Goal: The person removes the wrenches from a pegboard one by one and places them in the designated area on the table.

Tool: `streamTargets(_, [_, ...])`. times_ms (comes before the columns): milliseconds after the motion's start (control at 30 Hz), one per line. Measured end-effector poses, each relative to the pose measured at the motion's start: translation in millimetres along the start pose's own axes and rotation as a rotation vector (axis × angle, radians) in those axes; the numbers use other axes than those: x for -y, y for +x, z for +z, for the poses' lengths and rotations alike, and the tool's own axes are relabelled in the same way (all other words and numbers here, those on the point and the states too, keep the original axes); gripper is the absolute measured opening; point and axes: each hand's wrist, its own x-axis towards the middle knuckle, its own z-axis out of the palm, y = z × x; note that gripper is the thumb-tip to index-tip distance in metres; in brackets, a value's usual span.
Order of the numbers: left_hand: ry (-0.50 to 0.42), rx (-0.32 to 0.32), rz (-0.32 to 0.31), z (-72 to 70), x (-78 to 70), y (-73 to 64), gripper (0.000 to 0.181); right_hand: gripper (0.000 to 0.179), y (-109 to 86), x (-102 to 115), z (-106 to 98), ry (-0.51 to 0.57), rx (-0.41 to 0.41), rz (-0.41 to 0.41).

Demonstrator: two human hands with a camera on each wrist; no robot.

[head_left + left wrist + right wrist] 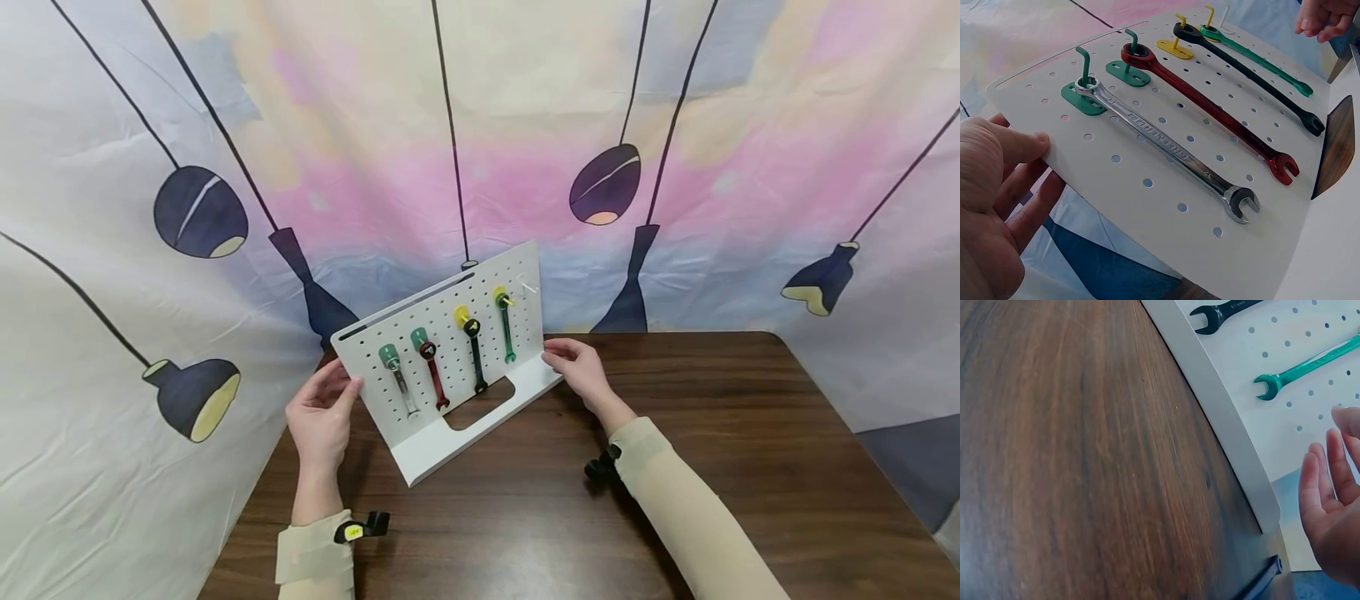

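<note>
A white pegboard (pixel 491 346) stands slanted on the table, its foot flange toward me. Four combination wrenches hang from its hooks: silver (pixel 1160 142), red (pixel 1204 103), black (pixel 1254 75) and green (pixel 1260 56). My left hand (pixel 322 421) pinches the board's left edge, thumb on the front face and fingers behind. At the opposite edge is my right hand (pixel 581 371), fingertips right by the lower corner. In the right wrist view, its fingers are loosely bent and apart, near the green wrench's open end.
Green hooks (pixel 1085 100) carry the silver and red wrenches, yellow hooks (pixel 1175 49) the other two. A white hook (pixel 529 286) is at the upper right. Wooden table (pixel 675 517) extends in front and right; a cloth backdrop (pixel 525 100) with printed lamps hangs behind.
</note>
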Motion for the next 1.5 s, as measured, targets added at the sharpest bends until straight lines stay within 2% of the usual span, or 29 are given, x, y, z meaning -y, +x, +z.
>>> streamTargets(500, [-0.004,0.004,-0.002,-0.1,1.1,0.4,0.036,0.034,4.8,1,12,0.074,-0.025,0.032])
streamTargets(833, [-0.012,0.002,-0.010,0.5,1.4,-0.6,0.036,0.035,5.8,1,19,0.118,-0.021,0.017])
streamTargets(1167, [-0.026,-0.004,-0.006,-0.8,0.9,2.1,0.036,0.037,10.4,8,32,0.131,-0.001,0.010])
streamTargets(1500, [-0.014,0.004,-0.004,-0.7,1.4,0.9,0.036,0.034,11.2,9,44,0.127,-0.015,0.009])
